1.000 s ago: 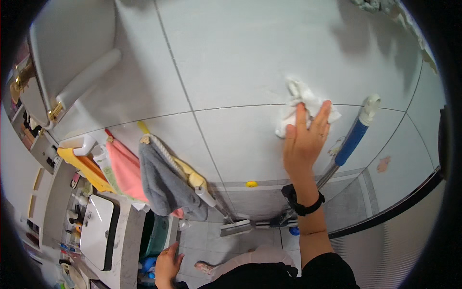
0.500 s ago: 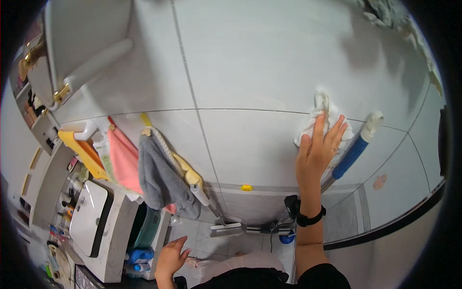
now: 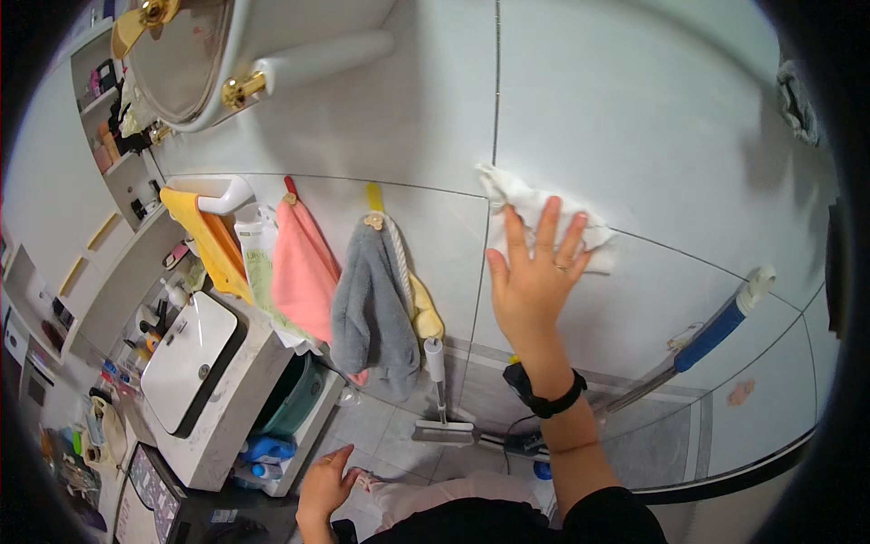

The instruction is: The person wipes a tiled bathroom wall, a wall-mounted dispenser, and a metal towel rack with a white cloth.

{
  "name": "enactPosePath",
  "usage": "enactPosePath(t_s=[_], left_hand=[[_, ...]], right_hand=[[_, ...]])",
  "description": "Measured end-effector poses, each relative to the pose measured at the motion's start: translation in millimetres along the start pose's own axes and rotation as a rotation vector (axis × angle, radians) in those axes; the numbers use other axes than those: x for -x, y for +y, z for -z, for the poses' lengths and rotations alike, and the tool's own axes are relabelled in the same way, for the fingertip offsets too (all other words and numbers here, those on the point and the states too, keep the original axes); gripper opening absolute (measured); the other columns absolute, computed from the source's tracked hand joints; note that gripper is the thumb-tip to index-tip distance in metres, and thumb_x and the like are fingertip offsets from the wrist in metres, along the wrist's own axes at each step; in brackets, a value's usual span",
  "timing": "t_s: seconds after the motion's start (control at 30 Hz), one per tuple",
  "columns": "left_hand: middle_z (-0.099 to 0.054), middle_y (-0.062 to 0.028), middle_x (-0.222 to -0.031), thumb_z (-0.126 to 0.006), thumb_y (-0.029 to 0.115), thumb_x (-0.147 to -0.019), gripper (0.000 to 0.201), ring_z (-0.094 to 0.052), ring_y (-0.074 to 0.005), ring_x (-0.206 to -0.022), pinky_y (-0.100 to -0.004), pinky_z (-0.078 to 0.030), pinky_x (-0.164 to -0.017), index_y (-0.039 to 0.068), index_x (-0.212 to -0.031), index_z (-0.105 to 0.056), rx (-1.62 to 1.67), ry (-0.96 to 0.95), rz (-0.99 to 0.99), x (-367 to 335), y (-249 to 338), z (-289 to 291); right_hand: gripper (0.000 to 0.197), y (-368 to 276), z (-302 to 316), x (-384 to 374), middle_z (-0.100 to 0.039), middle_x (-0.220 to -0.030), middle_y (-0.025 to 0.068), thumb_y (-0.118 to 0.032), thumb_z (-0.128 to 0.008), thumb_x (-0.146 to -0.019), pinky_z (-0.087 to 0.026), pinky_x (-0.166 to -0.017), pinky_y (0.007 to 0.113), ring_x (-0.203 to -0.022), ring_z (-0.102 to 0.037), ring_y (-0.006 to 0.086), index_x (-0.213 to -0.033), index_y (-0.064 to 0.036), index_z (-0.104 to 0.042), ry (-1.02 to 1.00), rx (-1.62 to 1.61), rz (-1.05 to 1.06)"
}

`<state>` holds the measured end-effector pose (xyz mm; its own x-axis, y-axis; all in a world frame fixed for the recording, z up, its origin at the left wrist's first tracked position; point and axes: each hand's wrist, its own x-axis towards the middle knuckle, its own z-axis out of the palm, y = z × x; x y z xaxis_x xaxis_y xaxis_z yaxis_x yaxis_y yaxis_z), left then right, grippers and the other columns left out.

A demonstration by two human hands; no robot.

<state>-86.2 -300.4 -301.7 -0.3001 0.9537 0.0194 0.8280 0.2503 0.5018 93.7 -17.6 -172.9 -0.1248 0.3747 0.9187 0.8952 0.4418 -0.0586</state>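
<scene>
My right hand lies with spread fingers on a white cloth, pressing it against the light tiled wall. The cloth sits crumpled across a grout line, near where two lines cross. A ring is on one finger and a black band on the wrist. My left hand hangs low above the floor, away from the wall, holding nothing, its thumb and index finger stretched out.
Grey, pink and orange towels hang left. Below them stands a white basin on a counter. A blue-gripped pole leans at the right; a squeegee-like tool stands below. A wall-mounted white fixture juts out upper left.
My right hand has slid the cloth leftward along the wall, away from the blue-gripped pole. The view has turned, bringing more of the basin side in. My left hand has hardly moved.
</scene>
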Motion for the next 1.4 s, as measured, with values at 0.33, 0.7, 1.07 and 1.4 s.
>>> enactPosePath(t_s=[0.33, 0.7, 1.07, 1.4], left_hand=[[-0.059, -0.0188, -0.097, -0.064, 0.021, -0.074, 0.041, -0.056, -0.035, -0.089, -0.0392, -0.045, -0.074, 0.003, -0.109, -0.053, -0.033, 0.045, 0.102, 16, -21, 1], [-0.059, -0.0181, -0.098, -0.063, 0.022, -0.074, 0.041, -0.056, -0.0345, -0.089, -0.0391, -0.045, -0.074, 0.004, -0.11, -0.052, -0.068, -0.007, 0.178, 18, -20, 14], [-0.06, -0.0186, -0.095, -0.06, 0.025, -0.076, 0.041, -0.057, -0.0343, -0.085, -0.0403, -0.046, -0.072, 0.006, -0.112, -0.052, 0.012, -0.136, -0.085, -30, -29, 13], [-0.059, -0.0196, -0.096, -0.061, 0.024, -0.076, 0.042, -0.056, -0.0349, -0.09, -0.0389, -0.045, -0.076, 0.003, -0.111, -0.052, -0.075, -0.16, -0.229, -80, -87, 58]], right_hand=[[0.035, -78, -40, -17, -0.029, -0.138, 0.0048, -0.035, -0.058, -0.076, -0.019, -0.099, 0.049, -0.13, -0.016, 0.028, -0.109, -0.0209, -0.057, -0.016, -0.237, 0.134], [0.039, -36, -12, -18, -0.025, -0.139, 0.0123, -0.035, -0.055, -0.078, -0.017, -0.099, 0.053, -0.129, -0.016, 0.0349, -0.11, -0.0131, -0.055, 0.042, -0.125, -0.028], [0.05, -43, 18, -122, -0.018, -0.141, 0.0181, -0.031, -0.051, -0.083, -0.013, -0.099, 0.055, -0.129, -0.014, 0.0401, -0.127, -0.009, -0.041, 0.244, -0.047, -0.042], [0.047, -54, 7, -99, -0.02, -0.139, 0.0216, -0.031, -0.05, -0.083, -0.018, -0.097, 0.056, -0.127, -0.015, 0.0423, -0.123, -0.0059, -0.044, 0.218, 0.028, -0.145]])
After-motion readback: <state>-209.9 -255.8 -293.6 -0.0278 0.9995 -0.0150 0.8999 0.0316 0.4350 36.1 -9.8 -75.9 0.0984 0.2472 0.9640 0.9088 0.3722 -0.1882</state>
